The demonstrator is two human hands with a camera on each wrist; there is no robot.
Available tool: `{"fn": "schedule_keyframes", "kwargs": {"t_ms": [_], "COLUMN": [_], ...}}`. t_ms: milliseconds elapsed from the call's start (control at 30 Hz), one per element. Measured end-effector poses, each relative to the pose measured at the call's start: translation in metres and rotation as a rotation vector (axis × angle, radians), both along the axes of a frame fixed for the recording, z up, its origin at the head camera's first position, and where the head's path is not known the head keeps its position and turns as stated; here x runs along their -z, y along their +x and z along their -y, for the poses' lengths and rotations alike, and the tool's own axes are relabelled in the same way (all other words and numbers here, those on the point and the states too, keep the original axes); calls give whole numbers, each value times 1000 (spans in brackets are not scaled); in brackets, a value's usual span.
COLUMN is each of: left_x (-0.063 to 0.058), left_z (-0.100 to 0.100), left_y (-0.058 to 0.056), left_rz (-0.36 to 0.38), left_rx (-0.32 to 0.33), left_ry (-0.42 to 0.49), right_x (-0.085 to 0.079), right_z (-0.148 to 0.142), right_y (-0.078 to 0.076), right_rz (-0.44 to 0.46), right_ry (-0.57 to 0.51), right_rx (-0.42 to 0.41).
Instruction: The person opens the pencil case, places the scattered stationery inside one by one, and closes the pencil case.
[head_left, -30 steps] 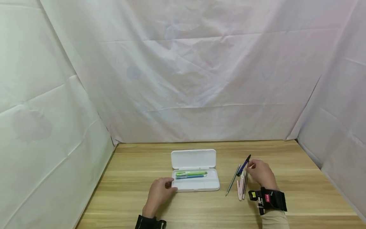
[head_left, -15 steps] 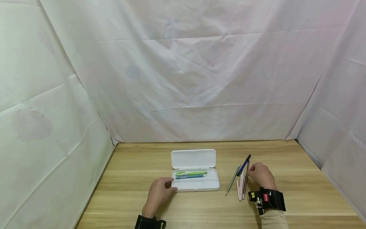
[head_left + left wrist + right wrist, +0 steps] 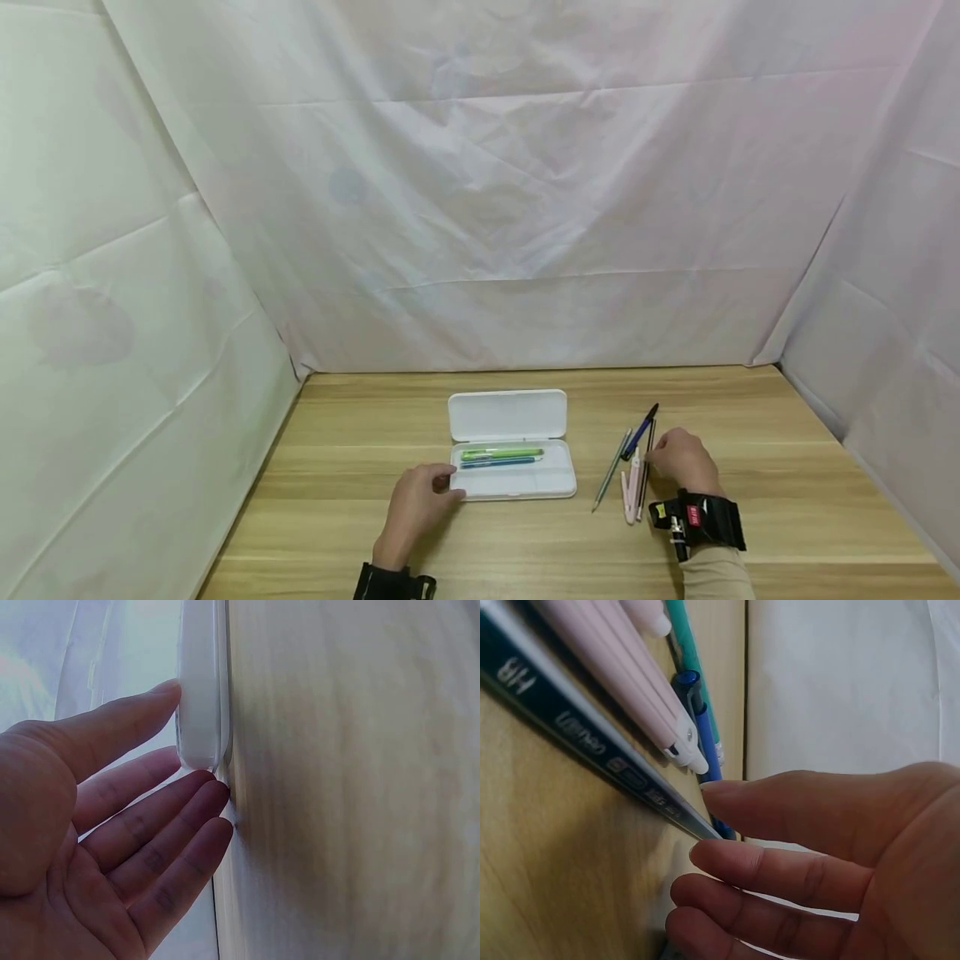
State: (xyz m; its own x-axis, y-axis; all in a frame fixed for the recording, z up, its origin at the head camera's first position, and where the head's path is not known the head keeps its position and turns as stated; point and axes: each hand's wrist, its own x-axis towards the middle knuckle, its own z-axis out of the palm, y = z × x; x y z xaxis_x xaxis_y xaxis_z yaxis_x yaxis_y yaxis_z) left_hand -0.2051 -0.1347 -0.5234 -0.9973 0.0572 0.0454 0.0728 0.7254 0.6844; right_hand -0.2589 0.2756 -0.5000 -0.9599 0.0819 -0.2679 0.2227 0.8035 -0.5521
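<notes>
A white pencil case (image 3: 512,486) lies with its lid raised, holding a green pen (image 3: 502,454) and a blue pen (image 3: 501,462). My left hand (image 3: 414,508) touches the case's left end, its thumb on the edge and the other fingers loosely extended. On the right, my right hand (image 3: 686,461) has thumb and index finger apart at the far end of a dark HB pencil (image 3: 592,735); the index fingertip overlaps that end. Alongside the pencil lie a pink two-legged tool like a drawing compass (image 3: 615,664), a blue pen with a black cap (image 3: 640,433) and a green pencil (image 3: 611,473).
Everything rests on a wood-grain table (image 3: 360,425). White cloth (image 3: 480,325) hangs along its back edge and at both sides. Each wrist wears a black strap (image 3: 708,522) with a camera.
My right hand has drawn slightly toward the near side along the dark pencil, exposing more of its far end. The left hand and the case stay as they were.
</notes>
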Motion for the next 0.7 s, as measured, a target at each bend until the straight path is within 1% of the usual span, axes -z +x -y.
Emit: {"fn": "schedule_keyframes", "kwargs": {"t_ms": [133,367,533,700], "left_x": [0,-3,-2,-1], "left_z": [-1,0,1,-1], "left_y": [1,-2,0,2], "left_rz": [8,-8,-13,-29], "left_rx": [2,4,6,14], "left_ry": [-2,-9,-15,-12], "right_x": [3,3,5,8], "right_z": [0,2,4,5], "right_y": [0,-5,-4,-5], "right_rz": [3,6,27,15], "right_ry": [7,25,42,49], "right_rx": [5,30,63,75]}}
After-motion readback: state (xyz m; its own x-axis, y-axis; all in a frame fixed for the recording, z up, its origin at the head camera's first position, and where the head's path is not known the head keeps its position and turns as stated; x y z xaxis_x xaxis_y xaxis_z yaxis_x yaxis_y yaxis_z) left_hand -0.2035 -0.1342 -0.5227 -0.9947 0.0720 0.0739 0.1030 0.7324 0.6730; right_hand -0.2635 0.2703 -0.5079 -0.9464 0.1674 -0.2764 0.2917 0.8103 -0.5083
